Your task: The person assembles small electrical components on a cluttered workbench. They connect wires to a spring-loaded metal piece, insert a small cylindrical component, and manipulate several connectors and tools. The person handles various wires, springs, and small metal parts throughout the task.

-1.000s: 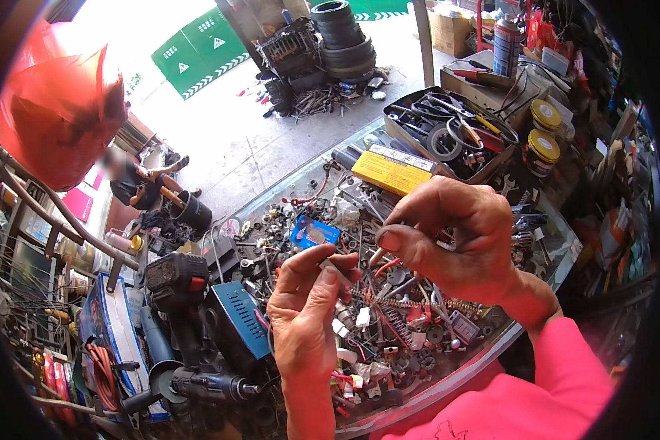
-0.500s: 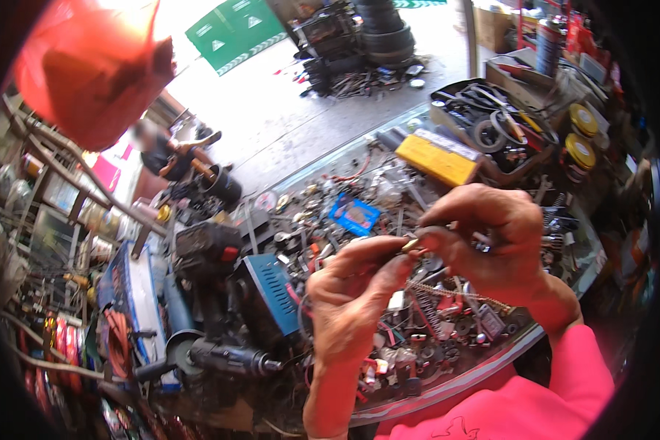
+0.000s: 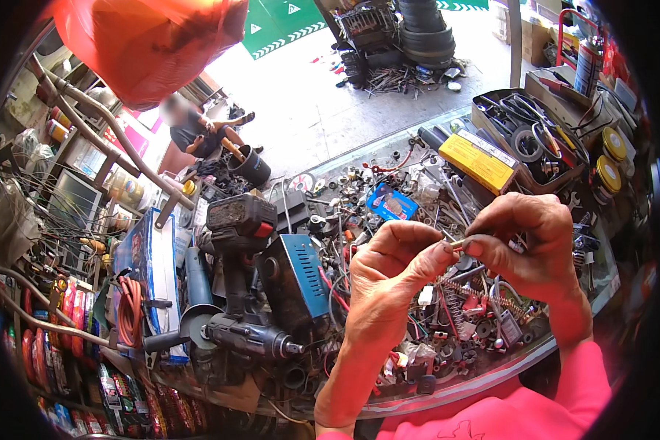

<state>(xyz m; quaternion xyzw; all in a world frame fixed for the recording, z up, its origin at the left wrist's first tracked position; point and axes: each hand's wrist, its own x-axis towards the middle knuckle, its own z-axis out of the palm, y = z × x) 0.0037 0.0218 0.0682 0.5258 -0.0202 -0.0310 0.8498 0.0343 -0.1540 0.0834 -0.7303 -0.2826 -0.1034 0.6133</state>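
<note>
My left hand [image 3: 394,265] and my right hand [image 3: 526,240] meet above a cluttered workbench [image 3: 491,370]. Together their fingertips pinch a small thin metal part [image 3: 457,243] between them. The part is tiny and mostly hidden by my fingers, so its exact kind is unclear. Under my hands lie several springs, screws, wires and other small metal bits [image 3: 477,308].
A dark cordless drill [image 3: 240,220], an angle grinder [image 3: 231,334] and a blue metal box [image 3: 299,273] lie at left. A yellow box [image 3: 480,160] and a tray of tools [image 3: 535,136] sit behind. A person [image 3: 198,132] sits on the pavement beyond. A red bag [image 3: 154,40] hangs overhead.
The view has swung right and down a little, so the bench clutter shifted. Both hands stay together on the small part, with fingers turned slightly.
</note>
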